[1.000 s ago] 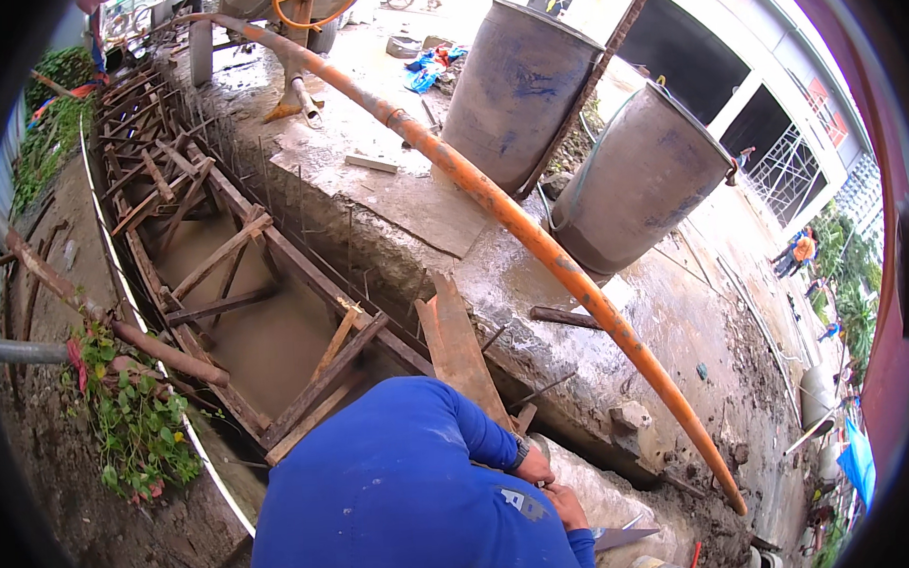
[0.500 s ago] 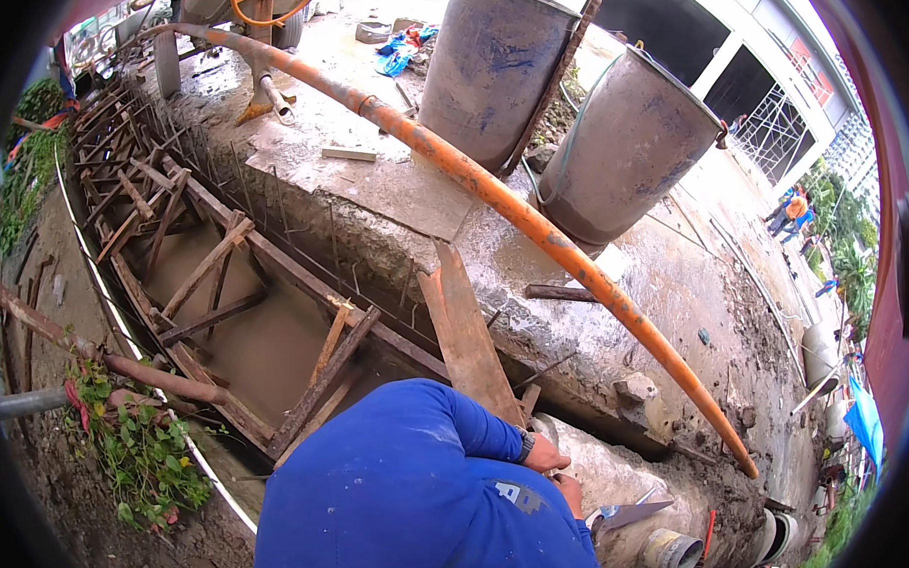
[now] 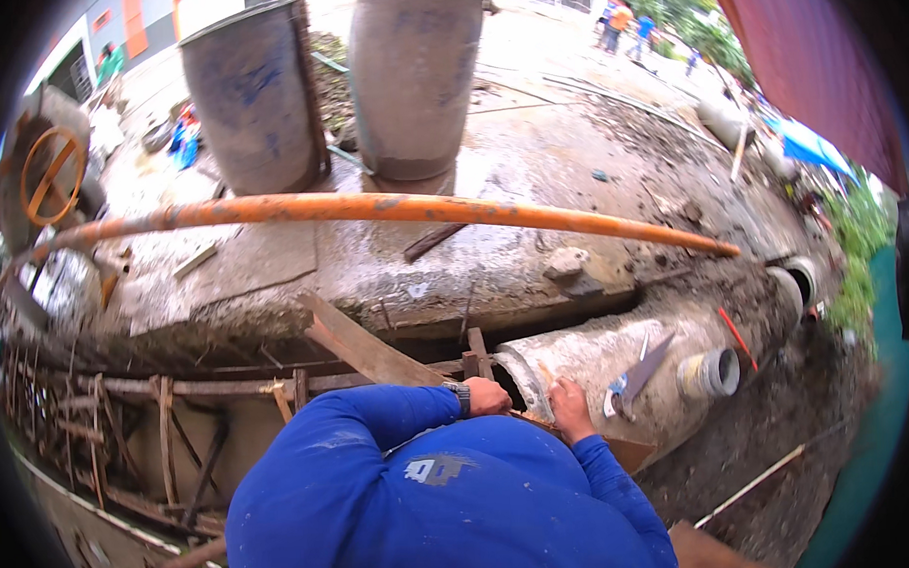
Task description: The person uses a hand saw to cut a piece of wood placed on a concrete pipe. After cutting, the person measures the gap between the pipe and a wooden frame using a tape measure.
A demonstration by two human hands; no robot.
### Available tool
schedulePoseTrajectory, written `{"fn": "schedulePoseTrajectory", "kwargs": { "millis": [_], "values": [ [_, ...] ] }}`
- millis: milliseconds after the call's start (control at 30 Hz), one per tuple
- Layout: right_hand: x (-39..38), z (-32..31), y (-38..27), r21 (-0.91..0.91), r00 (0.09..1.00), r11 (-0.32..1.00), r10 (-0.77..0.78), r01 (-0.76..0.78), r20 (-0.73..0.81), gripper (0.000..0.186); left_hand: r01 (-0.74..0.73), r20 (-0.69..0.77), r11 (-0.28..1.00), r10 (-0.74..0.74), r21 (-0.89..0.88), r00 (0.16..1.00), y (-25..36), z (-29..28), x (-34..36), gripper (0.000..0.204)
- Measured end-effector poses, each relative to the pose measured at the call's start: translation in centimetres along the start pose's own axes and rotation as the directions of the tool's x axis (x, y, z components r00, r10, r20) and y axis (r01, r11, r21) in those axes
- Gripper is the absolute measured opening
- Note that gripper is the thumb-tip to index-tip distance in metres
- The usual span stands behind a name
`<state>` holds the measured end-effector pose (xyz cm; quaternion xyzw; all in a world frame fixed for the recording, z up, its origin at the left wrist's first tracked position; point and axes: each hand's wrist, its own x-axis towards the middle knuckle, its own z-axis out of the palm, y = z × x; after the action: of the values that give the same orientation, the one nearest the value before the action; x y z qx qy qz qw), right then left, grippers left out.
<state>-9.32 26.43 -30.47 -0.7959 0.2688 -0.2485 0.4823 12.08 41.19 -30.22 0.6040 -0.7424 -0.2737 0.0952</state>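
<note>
My left hand (image 3: 486,396), below a wristwatch (image 3: 461,395), is closed near the end of a wooden board (image 3: 626,452) lying across in front of my body. What it grips is hidden. My right hand (image 3: 571,410) is above the same board, fingers pinched around a thin yellowish pencil-like stick (image 3: 546,372). Both hands are by the open end of a large concrete pipe (image 3: 577,352). To the right of my right hand, a handsaw (image 3: 646,369) rests on the pipe beside a small dirty bucket (image 3: 708,373) tipped on its side.
A muddy trench with timber bracing (image 3: 167,434) lies at left. A loose plank (image 3: 362,349) slants over its edge. Beyond, a long orange pole (image 3: 402,208) crosses the wet concrete before two large grey drums (image 3: 253,101). A red stick (image 3: 737,336) lies right of the bucket.
My view has swung to the right, so the drums and trench appear further left. My hands, close together before, are now further apart, with the right one clearly in view.
</note>
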Motion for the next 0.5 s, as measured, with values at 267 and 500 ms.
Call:
{"fn": "schedulePoseTrajectory", "kwargs": {
  "millis": [267, 500],
  "values": [
    [-2.7, -6.5, -7.1, 0.831, 0.894, 0.551, 0.407, -0.078, -0.186, 0.028, 0.021, 0.163, 1.000, -0.024, 0.022, 0.986, -1.0, -2.5, 4.5, 0.048],
    [-6.7, -20.1, -14.4, 0.706, 0.793, 0.547, 0.118, 0.450, -0.597, 0.030, 0.108, 0.141, 0.993, -0.113, 0.042, 0.984, -3.8, -3.1, 6.2, 0.049]
  ]
}}
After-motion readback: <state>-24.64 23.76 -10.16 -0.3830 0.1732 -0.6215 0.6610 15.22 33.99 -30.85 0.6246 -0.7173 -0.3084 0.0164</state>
